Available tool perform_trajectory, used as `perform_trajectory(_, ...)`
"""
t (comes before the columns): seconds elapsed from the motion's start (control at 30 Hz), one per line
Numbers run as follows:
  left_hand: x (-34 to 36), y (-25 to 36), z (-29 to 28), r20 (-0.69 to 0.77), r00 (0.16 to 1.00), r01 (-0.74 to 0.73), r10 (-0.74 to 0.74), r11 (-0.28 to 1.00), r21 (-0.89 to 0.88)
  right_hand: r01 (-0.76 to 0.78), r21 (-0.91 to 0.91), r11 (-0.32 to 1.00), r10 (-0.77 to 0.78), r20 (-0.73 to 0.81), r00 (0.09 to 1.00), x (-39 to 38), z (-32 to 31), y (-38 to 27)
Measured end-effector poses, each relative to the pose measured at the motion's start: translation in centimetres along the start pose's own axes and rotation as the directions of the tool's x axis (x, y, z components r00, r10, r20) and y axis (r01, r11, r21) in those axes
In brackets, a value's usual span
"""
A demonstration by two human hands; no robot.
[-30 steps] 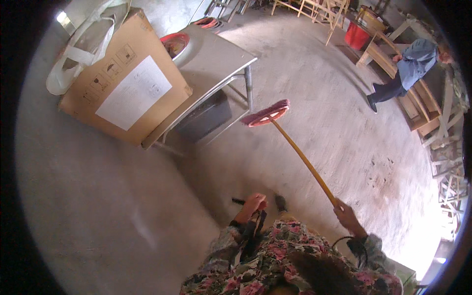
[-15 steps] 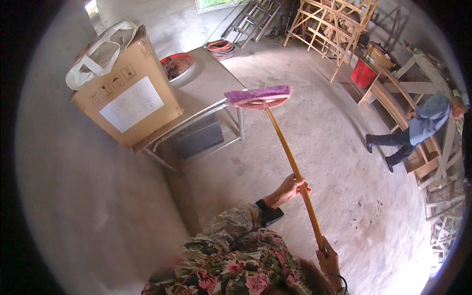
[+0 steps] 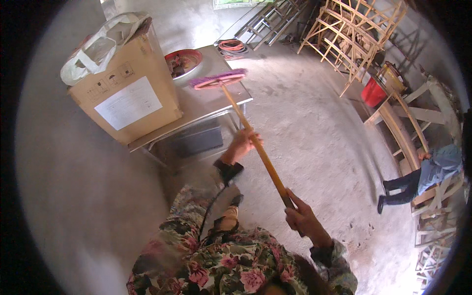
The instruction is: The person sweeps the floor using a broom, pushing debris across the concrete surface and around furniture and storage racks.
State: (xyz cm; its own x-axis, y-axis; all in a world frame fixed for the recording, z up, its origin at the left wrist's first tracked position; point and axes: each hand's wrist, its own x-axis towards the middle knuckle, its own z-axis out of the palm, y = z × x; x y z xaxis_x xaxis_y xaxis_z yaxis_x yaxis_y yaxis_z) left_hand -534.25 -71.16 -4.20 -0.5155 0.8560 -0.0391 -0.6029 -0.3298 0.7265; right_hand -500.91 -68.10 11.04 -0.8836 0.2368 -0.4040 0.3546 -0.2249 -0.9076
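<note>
A broom with a yellow handle and a pink head with purple bristles is held slantwise in front of me. My left hand is closed round the middle of its handle. Closer to me, my right hand grips the dark lower end of the handle. The broom's head is raised, bristles up, and overlaps the table in view; whether it touches the tabletop I cannot tell. On that table stand a large cardboard box and a red-rimmed basin.
A white bag lies on the box. Beneath the table is a dark bin. Hose coils and ladders are by the back wall. Wooden frames and a red bucket stand right, where another person walks.
Both my hands have carried the broom left and upward, its head now over the table in view. The other person appears lower at the right.
</note>
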Motion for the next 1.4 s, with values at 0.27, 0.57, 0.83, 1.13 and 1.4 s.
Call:
perform_trajectory(0.27, 10.5, 10.6, -10.6, -0.183, 0.982, -0.028, 0.035, 0.999, 0.041, -0.053, -0.114, 0.992, 0.068, 0.134, 0.989, 17.3, 0.4, -10.3)
perform_trajectory(0.57, 11.8, 8.6, -3.8, 0.04, 0.995, -0.081, 0.089, 0.982, -0.173, -0.274, -0.583, 0.765, 0.338, 0.001, 0.941, 15.4, -6.1, -20.2)
perform_trajectory(0.83, 6.9, 0.4, 9.9, 0.142, 0.99, 0.052, 0.01, 0.901, -0.43, -0.439, -0.684, 0.582, 0.435, -0.194, 0.879, 1.0, -11.1, -24.3)
perform_trajectory(1.13, 8.2, -5.0, 22.2, 0.488, 0.862, 0.345, -0.138, 0.864, -0.366, -0.56, -0.298, 0.773, 0.345, -0.543, 0.765, -13.6, -10.3, -19.3)
perform_trajectory(1.4, 9.0, -2.8, 12.5, 0.349, 0.93, 0.186, -0.117, 0.968, -0.171, -0.358, 0.005, 0.934, 0.344, -0.293, 0.892, -5.9, -9.7, -11.6)
